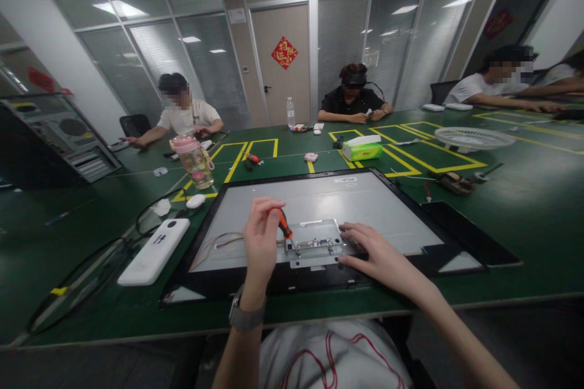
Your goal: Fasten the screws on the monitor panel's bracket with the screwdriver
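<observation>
A flat display panel [383,209] with a black frame and pale grey back lies in front of me on the table. Near its front edge sits a metal bracket [314,228] carrying a small circuit board [314,244]. My left hand [263,234] is closed around an orange and black screwdriver [285,223], tilted with its tip down at the board's left end. My right hand [376,255] lies with fingers spread at the bracket's right side, touching its edge. Thin coloured wires [219,244] run across the panel left of the bracket.
A white power bank [155,252] and a black cable [77,292] lie left of the panel. Beyond stand a pink-lidded bottle [194,161] and a green tissue pack [362,149]. A dark flat slab [469,232] rests at the right. Several people sit across the table.
</observation>
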The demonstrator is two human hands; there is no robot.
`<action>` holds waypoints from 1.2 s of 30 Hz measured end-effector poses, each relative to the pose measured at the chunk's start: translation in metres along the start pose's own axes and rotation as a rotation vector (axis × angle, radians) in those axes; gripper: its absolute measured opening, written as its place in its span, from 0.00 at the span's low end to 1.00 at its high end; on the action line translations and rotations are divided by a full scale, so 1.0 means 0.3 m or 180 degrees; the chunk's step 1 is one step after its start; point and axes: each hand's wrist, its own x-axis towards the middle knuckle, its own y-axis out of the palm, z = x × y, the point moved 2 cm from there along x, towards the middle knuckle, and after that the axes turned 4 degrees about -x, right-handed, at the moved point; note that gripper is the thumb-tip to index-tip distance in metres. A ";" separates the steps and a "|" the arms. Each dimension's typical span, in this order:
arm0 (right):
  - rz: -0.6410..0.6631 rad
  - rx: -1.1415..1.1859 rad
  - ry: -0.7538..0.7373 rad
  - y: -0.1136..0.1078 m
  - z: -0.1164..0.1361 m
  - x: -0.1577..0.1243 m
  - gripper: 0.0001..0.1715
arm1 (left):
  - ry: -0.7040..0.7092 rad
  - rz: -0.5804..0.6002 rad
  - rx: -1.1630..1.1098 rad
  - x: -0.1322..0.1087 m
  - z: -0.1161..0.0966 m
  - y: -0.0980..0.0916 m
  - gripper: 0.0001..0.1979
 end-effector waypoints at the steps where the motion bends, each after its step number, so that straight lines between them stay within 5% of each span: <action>1: -0.0001 -0.0003 0.0001 0.000 0.000 0.000 0.20 | -0.0132 0.0020 -0.0073 -0.001 0.003 0.001 0.14; 4: -0.0019 0.0007 0.0011 0.000 -0.001 -0.001 0.19 | -0.0482 0.0046 -0.0355 -0.003 0.013 0.003 0.17; 9: 0.0002 0.0016 0.0027 0.000 0.001 0.000 0.19 | -0.0049 0.0033 -0.0052 0.001 0.001 0.003 0.12; 14: -0.0004 0.0023 0.0035 0.000 0.000 -0.002 0.19 | -0.0574 0.0072 -0.0363 -0.004 0.014 0.003 0.17; 19: -0.0030 0.0049 0.0018 0.002 -0.002 -0.004 0.19 | -0.0134 -0.0024 -0.0108 0.002 0.002 0.001 0.13; 24: -0.0079 0.0046 -0.0012 0.003 -0.005 -0.005 0.18 | -0.0511 -0.0022 -0.0252 -0.002 0.014 0.000 0.16; 30: -0.0027 0.0055 0.0012 0.002 -0.003 -0.002 0.19 | -0.0215 -0.0003 -0.0075 -0.003 0.006 -0.003 0.13; 36: -0.0090 0.0054 -0.0001 0.003 -0.005 -0.004 0.18 | -0.0621 0.0077 -0.0451 -0.010 0.013 0.002 0.17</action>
